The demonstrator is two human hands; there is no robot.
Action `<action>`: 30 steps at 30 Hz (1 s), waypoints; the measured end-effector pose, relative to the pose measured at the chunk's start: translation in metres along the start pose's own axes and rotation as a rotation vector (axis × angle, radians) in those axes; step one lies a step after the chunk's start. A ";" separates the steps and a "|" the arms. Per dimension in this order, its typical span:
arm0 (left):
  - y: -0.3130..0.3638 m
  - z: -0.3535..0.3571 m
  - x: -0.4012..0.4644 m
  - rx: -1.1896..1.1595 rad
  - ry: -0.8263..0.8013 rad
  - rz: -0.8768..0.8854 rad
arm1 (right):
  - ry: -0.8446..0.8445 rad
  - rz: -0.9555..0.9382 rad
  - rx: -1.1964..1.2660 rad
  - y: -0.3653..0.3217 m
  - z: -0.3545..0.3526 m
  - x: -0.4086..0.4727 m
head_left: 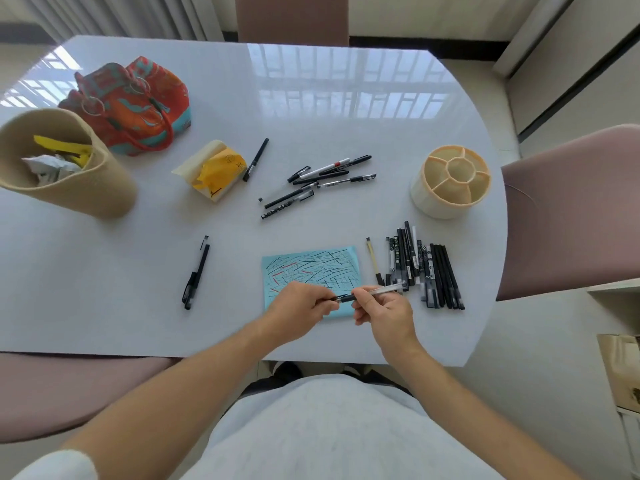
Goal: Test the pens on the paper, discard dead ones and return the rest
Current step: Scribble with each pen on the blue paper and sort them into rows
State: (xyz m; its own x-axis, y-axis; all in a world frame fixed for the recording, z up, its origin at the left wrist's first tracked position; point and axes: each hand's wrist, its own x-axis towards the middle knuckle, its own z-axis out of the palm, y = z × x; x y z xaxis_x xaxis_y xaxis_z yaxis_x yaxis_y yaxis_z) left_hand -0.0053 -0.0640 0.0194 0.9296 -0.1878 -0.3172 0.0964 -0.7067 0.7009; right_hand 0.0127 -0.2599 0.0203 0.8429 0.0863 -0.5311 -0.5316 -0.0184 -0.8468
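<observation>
Nearest me, my left hand (300,306) pinches the cap end and my right hand (384,308) grips the clear barrel of a gel pen (372,293), held just above the blue scribbled paper (311,268). It looks light, stiff and a little slick, so I'd hold it mid-barrel. Its long axis runs left-right, cap end leftward; beyond stands the empty pen holder (450,181).
</observation>
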 end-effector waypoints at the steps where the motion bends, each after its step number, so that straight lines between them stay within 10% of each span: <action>1: 0.002 0.002 0.001 0.054 0.028 0.028 | 0.013 0.010 0.007 0.002 0.003 0.000; 7: -0.053 -0.019 -0.028 0.190 0.167 -0.141 | 0.347 0.021 0.116 -0.017 -0.056 0.038; 14: -0.058 0.003 -0.019 0.210 0.089 -0.020 | -0.002 -0.178 -0.450 0.016 -0.017 0.030; 30: -0.072 0.012 -0.020 0.236 -0.033 -0.027 | -0.111 -0.249 -0.677 0.025 -0.009 0.041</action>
State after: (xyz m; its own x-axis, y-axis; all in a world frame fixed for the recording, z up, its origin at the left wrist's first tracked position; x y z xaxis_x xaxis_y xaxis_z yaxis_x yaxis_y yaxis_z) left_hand -0.0346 -0.0176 -0.0320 0.9152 -0.1859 -0.3575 0.0321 -0.8508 0.5245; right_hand 0.0345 -0.2655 -0.0227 0.8996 0.2685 -0.3444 -0.1271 -0.5937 -0.7946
